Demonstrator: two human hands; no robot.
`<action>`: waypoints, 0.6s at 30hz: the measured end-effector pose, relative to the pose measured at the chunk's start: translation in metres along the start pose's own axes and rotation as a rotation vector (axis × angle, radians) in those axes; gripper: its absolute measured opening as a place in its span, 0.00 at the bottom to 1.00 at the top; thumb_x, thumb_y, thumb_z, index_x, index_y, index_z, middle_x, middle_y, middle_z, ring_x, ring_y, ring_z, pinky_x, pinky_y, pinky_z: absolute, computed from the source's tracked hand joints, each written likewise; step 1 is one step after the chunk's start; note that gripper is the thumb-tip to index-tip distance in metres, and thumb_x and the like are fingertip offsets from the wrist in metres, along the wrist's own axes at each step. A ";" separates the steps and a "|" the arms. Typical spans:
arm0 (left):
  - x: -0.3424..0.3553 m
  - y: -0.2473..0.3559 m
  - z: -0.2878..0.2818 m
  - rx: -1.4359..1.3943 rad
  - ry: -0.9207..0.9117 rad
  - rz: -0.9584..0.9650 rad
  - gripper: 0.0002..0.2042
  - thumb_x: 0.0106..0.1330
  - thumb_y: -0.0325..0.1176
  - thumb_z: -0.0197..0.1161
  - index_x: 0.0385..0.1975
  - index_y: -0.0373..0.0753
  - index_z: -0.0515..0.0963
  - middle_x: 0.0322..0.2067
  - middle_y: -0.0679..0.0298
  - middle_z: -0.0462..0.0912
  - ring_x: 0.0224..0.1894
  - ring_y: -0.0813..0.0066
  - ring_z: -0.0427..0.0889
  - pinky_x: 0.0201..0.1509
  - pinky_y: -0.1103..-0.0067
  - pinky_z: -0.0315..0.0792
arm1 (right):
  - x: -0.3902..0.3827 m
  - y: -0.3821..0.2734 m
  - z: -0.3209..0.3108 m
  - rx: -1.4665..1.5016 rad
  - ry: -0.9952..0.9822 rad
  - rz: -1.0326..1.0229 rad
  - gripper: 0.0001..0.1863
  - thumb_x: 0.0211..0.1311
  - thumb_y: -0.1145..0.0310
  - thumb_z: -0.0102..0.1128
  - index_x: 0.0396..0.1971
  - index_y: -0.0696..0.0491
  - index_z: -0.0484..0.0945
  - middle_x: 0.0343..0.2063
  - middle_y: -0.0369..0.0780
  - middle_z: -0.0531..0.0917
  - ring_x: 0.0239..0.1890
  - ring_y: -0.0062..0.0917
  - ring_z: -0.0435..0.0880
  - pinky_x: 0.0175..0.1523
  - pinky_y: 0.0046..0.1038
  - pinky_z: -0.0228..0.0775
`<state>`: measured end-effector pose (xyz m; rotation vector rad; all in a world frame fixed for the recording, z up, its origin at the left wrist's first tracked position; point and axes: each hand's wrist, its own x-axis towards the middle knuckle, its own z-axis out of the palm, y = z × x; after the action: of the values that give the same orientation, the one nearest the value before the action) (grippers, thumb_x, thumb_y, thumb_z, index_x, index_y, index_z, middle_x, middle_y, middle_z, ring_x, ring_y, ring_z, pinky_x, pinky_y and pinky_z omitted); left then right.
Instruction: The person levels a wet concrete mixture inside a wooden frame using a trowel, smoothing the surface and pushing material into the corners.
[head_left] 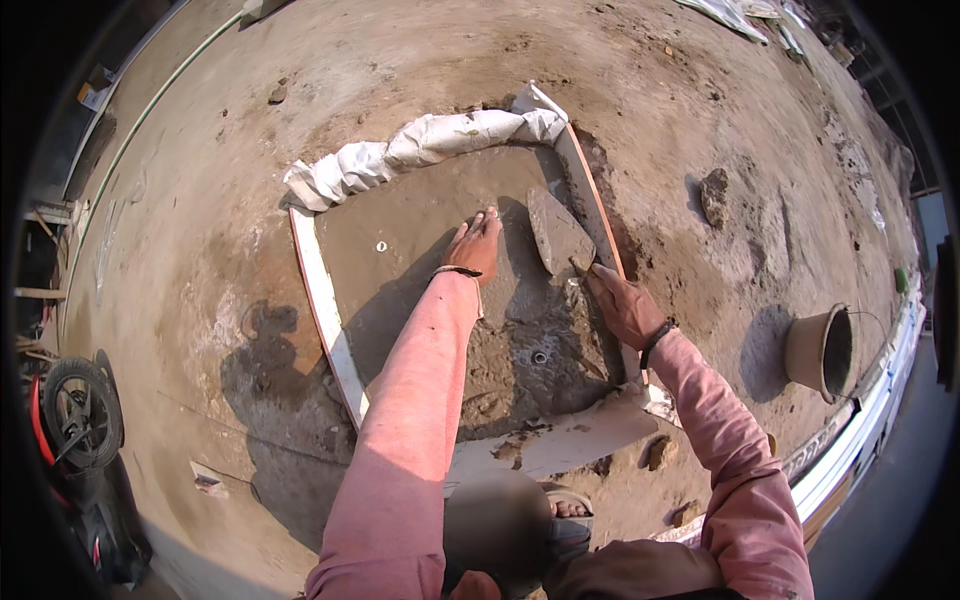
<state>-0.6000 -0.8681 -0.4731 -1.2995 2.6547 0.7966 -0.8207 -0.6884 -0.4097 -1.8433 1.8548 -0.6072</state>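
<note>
Wet grey mortar (390,225) fills a rectangular frame. My left hand (478,246) reaches over its middle with the fingers stretched forward, resting on or just above the surface; nothing shows in it. My right hand (626,306) is closed round the handle of a pointed trowel (556,232), mostly hiding the handle. The mortar-smeared blade points away from me, beside the frame's right board (590,200). Nearer to me the mortar looks rough and wetter, and a small ring-shaped tube end (540,357) pokes out. Another little ring (381,246) sits in the smooth part.
A white crumpled sheet (440,135) covers the frame's far side; a white board (330,320) bounds the left. On the right are a tipped bucket (818,352) and a clod (714,198). A motorcycle wheel (82,412) stands far left. My sandalled foot (570,510) is near the front.
</note>
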 end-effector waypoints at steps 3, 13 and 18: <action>-0.008 0.003 0.003 0.016 0.033 -0.005 0.32 0.58 0.17 0.45 0.65 0.32 0.46 0.64 0.56 0.60 0.69 0.62 0.51 0.72 0.68 0.46 | 0.061 -0.002 -0.002 0.028 -0.027 -0.038 0.20 0.64 0.63 0.46 0.54 0.51 0.69 0.40 0.53 0.80 0.41 0.48 0.80 0.44 0.41 0.73; -0.012 0.009 0.014 0.099 0.170 -0.001 0.17 0.63 0.27 0.47 0.53 0.34 0.63 0.66 0.52 0.56 0.68 0.59 0.55 0.70 0.66 0.50 | 0.188 0.024 0.009 -0.235 -0.375 -0.007 0.22 0.67 0.52 0.44 0.55 0.46 0.71 0.50 0.43 0.78 0.53 0.37 0.76 0.57 0.35 0.66; -0.007 0.011 0.020 0.085 0.156 0.016 0.22 0.64 0.27 0.45 0.58 0.33 0.58 0.65 0.50 0.57 0.67 0.60 0.57 0.71 0.67 0.50 | 0.214 0.023 0.031 -0.153 -0.418 -0.079 0.22 0.65 0.49 0.45 0.52 0.43 0.75 0.48 0.39 0.80 0.50 0.35 0.78 0.55 0.33 0.67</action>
<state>-0.6072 -0.8480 -0.4843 -1.3742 2.7865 0.6003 -0.8209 -0.9019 -0.4508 -1.9661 1.5902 -0.0909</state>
